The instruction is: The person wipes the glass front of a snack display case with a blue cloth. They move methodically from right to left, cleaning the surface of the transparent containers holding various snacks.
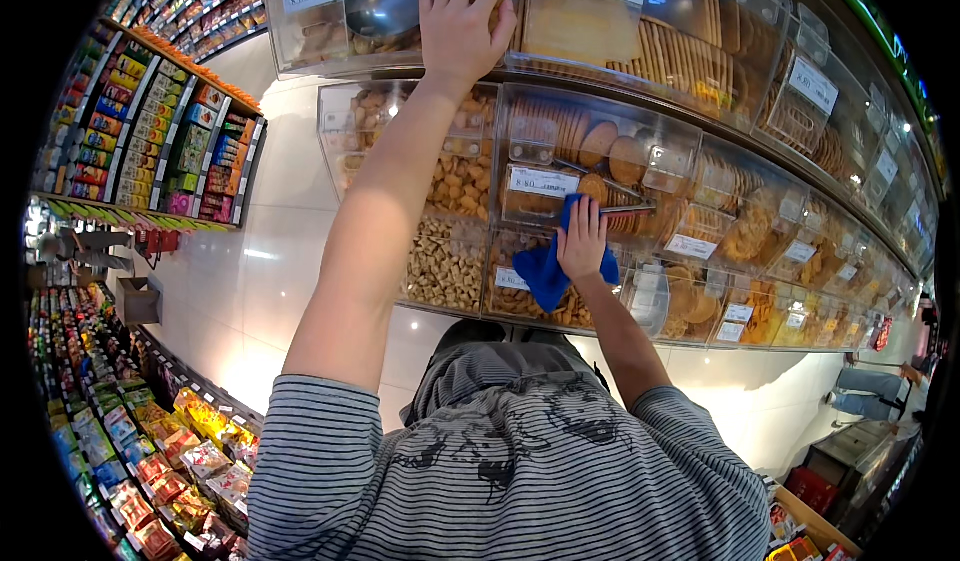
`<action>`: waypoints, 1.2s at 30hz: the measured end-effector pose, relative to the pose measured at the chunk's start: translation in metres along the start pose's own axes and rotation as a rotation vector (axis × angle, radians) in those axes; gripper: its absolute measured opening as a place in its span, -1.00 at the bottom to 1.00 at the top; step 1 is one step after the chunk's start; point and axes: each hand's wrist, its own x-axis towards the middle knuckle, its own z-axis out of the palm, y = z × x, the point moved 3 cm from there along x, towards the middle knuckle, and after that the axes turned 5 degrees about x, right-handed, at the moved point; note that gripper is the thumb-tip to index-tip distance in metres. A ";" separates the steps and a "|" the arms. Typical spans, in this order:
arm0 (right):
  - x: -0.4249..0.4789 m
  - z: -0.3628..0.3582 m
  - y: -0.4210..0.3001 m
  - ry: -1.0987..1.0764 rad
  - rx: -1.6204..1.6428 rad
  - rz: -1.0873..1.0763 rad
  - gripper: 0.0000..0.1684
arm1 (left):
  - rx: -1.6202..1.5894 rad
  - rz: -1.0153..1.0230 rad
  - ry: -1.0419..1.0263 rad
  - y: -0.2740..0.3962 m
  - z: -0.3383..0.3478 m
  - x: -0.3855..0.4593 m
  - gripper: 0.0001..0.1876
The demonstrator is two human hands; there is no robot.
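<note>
My left hand (463, 32) lies with its fingers spread on the front of a clear plastic bin at the top of the view, just left of a bin of wafer-like biscuits (574, 28). My right hand (583, 242) presses a blue cloth (549, 274) against the clear front of the lower bins, the fingers flat on it. Beside that hand a price tag (544, 181) sits on a bin of round biscuits, and metal tongs (626, 209) show there. Below the left forearm are bins of small snack pieces (446, 264).
Rows of clear bins (750, 186) curve away to the right. Shelves of packaged snacks (142, 125) stand at the left, more packets (187, 471) at the lower left. A grey bin (139, 300) stands on the tiled floor (277, 238). People are at the far left and far right.
</note>
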 end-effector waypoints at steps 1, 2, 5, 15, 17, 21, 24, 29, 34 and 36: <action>-0.014 0.004 0.000 -0.044 -0.005 -0.006 -0.36 | 0.001 -0.007 -0.004 0.000 0.002 -0.001 -0.44; -0.025 0.009 0.002 -0.087 -0.011 -0.011 -0.35 | 0.000 -0.014 -0.008 0.000 0.003 -0.002 -0.44; -0.017 0.003 0.003 -0.097 0.012 -0.020 -0.36 | -0.021 -0.010 -0.011 -0.001 0.002 -0.001 -0.45; 0.129 -0.065 0.015 0.242 -0.018 0.003 -0.40 | -0.005 -0.032 -0.015 -0.003 0.006 -0.004 -0.44; 0.116 -0.058 0.018 0.280 -0.011 0.036 -0.40 | -0.006 -0.027 -0.016 0.000 0.004 -0.002 -0.44; 0.058 -0.032 0.011 0.259 -0.030 0.101 -0.38 | -0.016 -0.020 -0.018 -0.001 0.005 -0.003 -0.43; 0.013 -0.010 0.007 0.169 -0.030 0.098 -0.36 | -0.003 -0.028 -0.025 0.001 0.000 -0.004 -0.43; -0.062 0.025 0.015 -0.007 -0.105 0.069 -0.33 | 0.000 0.009 -0.024 0.004 -0.002 0.004 -0.44; -0.004 -0.019 0.010 0.011 0.056 0.159 -0.34 | 0.043 0.004 -0.023 -0.001 0.000 -0.001 -0.45; 0.050 -0.042 0.022 0.220 0.037 0.228 -0.34 | 0.050 -0.002 -0.025 -0.001 -0.001 -0.001 -0.46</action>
